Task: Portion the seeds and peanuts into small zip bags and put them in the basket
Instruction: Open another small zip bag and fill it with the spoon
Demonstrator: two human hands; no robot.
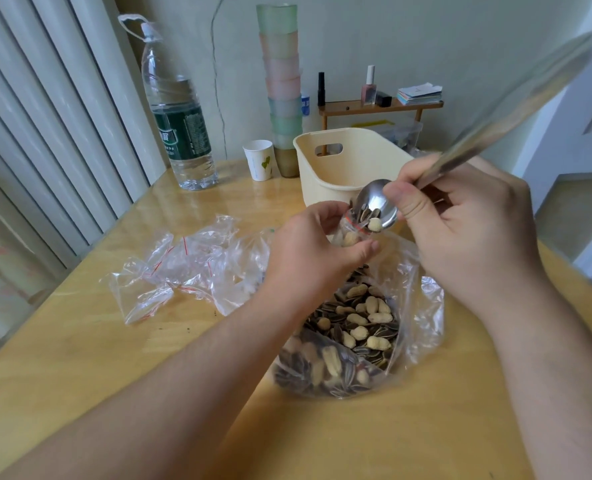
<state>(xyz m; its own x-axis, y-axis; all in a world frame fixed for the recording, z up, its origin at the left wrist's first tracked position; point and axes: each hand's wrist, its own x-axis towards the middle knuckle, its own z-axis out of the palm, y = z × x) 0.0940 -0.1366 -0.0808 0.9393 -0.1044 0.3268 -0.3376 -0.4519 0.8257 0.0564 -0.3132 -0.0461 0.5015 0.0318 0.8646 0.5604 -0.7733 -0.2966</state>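
My left hand point(313, 252) grips a small zip bag point(348, 233) with a red strip, held above the big bag. My right hand point(460, 230) holds a metal spoon point(377, 202) by its long handle, tipped bowl-down at the small bag's mouth. Seeds and a peanut slide off the spoon into the bag, which has peanuts in it. Below both hands, a large clear bag point(356, 327) of sunflower seeds and peanuts lies open on the wooden table point(97, 358). The cream basket point(350, 161) stands just behind the hands.
Several empty small zip bags point(176, 271) lie crumpled to the left. A big water bottle point(180, 112), a paper cup point(259, 159) and a tall stack of coloured cups point(282, 81) stand at the back. A small shelf point(381, 107) with bottles is behind the basket.
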